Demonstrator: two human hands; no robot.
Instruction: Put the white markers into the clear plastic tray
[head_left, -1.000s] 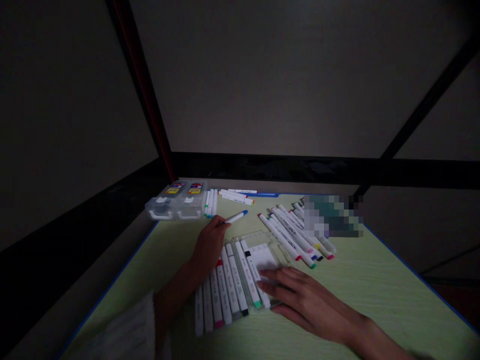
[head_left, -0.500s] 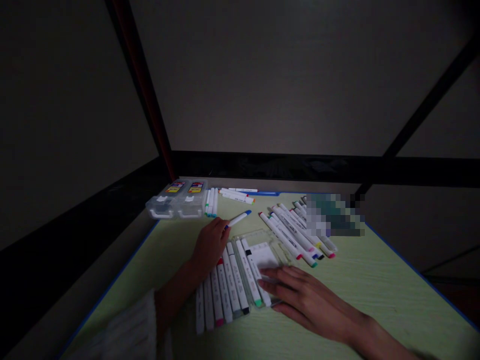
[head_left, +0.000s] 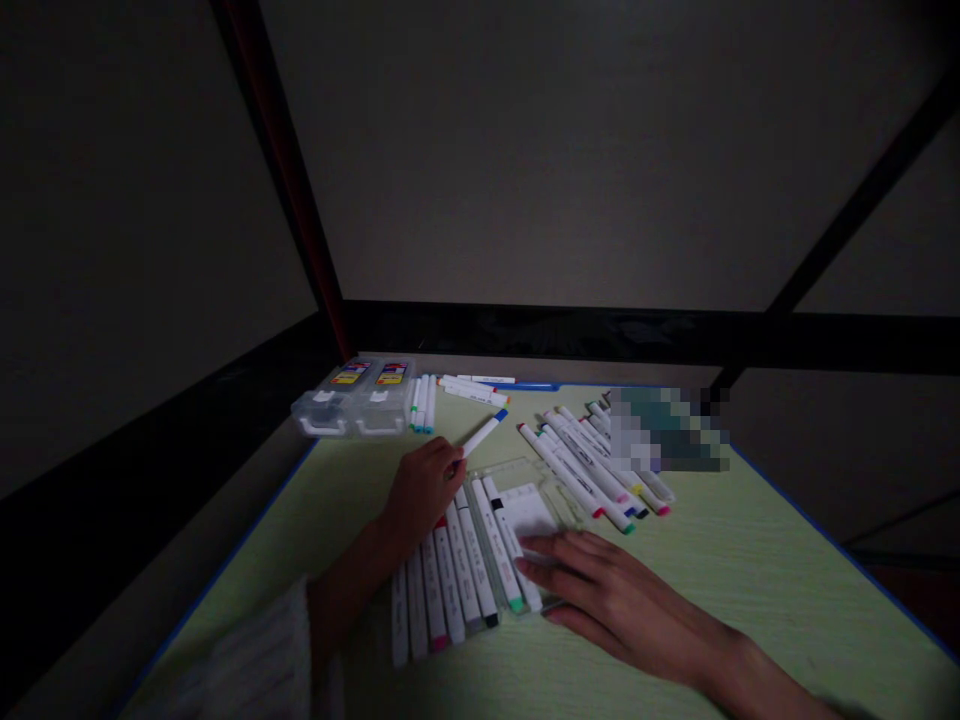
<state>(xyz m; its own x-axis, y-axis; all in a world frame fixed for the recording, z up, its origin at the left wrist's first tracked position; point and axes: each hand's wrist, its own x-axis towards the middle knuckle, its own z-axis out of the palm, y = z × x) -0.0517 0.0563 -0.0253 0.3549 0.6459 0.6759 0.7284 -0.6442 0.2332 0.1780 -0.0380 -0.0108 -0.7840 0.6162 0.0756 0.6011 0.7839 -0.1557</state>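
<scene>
My left hand point(head_left: 425, 492) is closed around the lower end of a white marker point(head_left: 484, 436) with a blue tip, which slants up and to the right. Below that hand lies a row of white markers point(head_left: 444, 585) with red, pink, black and green ends. They rest in a clear plastic case point(head_left: 555, 490), and the left hand hides part of the row. My right hand point(head_left: 607, 590) lies with its fingers stretched out, the fingertips at the rightmost marker point(head_left: 519, 550) of the row and over the case's right side. A white card point(head_left: 527, 508) shows inside the case.
Two clear cases point(head_left: 352, 398) with handles stand at the back left, beside several upright-lying markers point(head_left: 423, 404). More markers point(head_left: 480, 390) lie at the back edge. A loose pile of markers point(head_left: 585, 460) spreads at the right, near a pixelated patch. The green table point(head_left: 750, 600) has a blue edge.
The blue-tipped marker in my left hand has tilted steeper, its tip moving slightly up and right. My right hand has stayed in place.
</scene>
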